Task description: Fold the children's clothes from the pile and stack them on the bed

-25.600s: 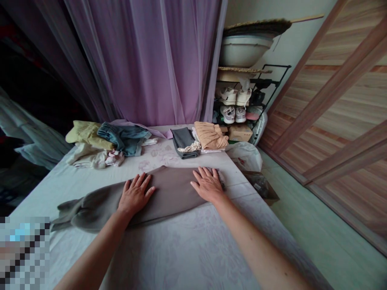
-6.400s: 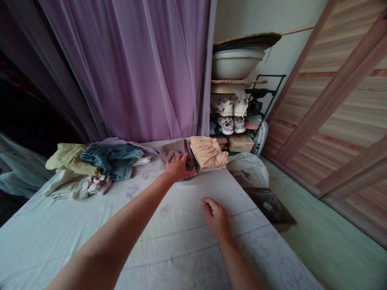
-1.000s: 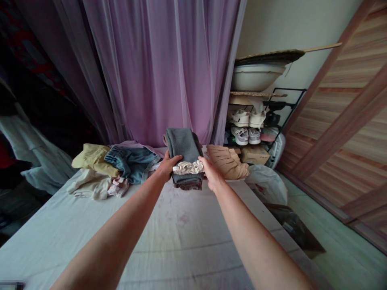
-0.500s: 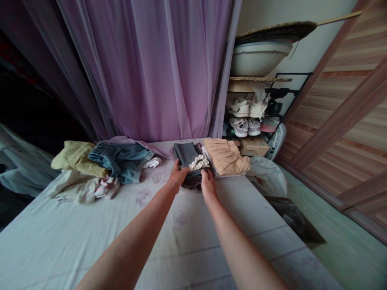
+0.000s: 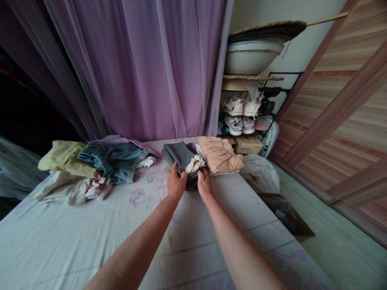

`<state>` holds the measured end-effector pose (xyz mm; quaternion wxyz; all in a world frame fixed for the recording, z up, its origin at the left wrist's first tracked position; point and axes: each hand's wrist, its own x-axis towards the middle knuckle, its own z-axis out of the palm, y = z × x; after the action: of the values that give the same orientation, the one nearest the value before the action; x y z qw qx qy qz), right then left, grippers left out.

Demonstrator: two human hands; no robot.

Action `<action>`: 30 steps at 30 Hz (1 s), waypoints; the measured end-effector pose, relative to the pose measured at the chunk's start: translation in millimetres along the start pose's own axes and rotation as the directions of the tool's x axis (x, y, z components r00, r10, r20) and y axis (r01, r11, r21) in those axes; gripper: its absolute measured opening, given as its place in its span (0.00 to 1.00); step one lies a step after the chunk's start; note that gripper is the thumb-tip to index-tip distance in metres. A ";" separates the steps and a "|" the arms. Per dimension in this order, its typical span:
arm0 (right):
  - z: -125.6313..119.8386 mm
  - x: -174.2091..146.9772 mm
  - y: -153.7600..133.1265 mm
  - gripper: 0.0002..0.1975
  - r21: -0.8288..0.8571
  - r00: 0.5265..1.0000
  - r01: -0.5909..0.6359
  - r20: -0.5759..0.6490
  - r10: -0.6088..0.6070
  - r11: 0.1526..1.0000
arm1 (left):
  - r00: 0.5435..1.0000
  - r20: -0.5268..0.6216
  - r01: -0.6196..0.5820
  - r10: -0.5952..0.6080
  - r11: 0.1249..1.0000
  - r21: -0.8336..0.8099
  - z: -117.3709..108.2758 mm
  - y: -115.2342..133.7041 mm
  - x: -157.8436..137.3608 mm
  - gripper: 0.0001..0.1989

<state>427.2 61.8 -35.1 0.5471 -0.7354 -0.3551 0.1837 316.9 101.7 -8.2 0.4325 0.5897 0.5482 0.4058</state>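
Observation:
A folded dark grey garment (image 5: 179, 153) lies on top of a small stack of darker clothes on the bed, with a ruffled cream cloth piece (image 5: 195, 163) at its front right. My left hand (image 5: 175, 180) grips the front left of this stack, thumb beside the ruffle and fingers along the left edge. At the front right corner, my right hand (image 5: 205, 184) has its fingers curled on the stack; some fingertips are hidden. Touching the stack's right side is a folded peach garment with a gathered waistband (image 5: 220, 155), resting on something white.
On the bed's left lie denim shorts (image 5: 113, 161), a yellow-green garment (image 5: 65, 158), and a pale crumpled garment (image 5: 65, 187). A purple curtain (image 5: 136, 72) hangs behind. Right of the bed are a shoe rack holding shoes (image 5: 236, 125), a clear plastic bag (image 5: 261, 173) and wooden doors (image 5: 341, 108).
The whole view has shifted slightly, so things appear further left. Both hands remain at the grey stack; my left hand has turned a little, with its fingers further down the stack's front left.

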 end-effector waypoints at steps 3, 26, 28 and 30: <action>5.5 -6.7 8.8 0.29 0.019 0.996 0.067 -0.053 -0.065 0.998 | 0.995 0.069 0.070 -0.067 0.997 -0.033 -3.8 -4.0 8.2 0.34; 18.2 -55.9 45.7 0.26 0.136 0.947 0.259 -0.228 -0.225 0.956 | 0.791 0.386 -0.598 0.475 0.465 0.653 -186.2 -95.1 9.2 0.18; 16.7 -56.8 44.9 0.27 0.163 0.953 0.235 -0.232 -0.194 0.958 | 0.809 0.366 -0.570 0.461 0.463 0.679 -187.7 -98.0 0.6 0.18; 14.4 -60.1 44.8 0.28 0.198 0.959 0.211 -0.233 -0.163 0.957 | 0.832 0.338 -0.535 0.440 0.474 0.699 -185.9 -97.7 -7.6 0.18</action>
<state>391.2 21.4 -88.9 0.6755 -0.6485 -0.3396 0.0887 110.3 108.6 -46.5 0.0339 0.8684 0.4507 0.2041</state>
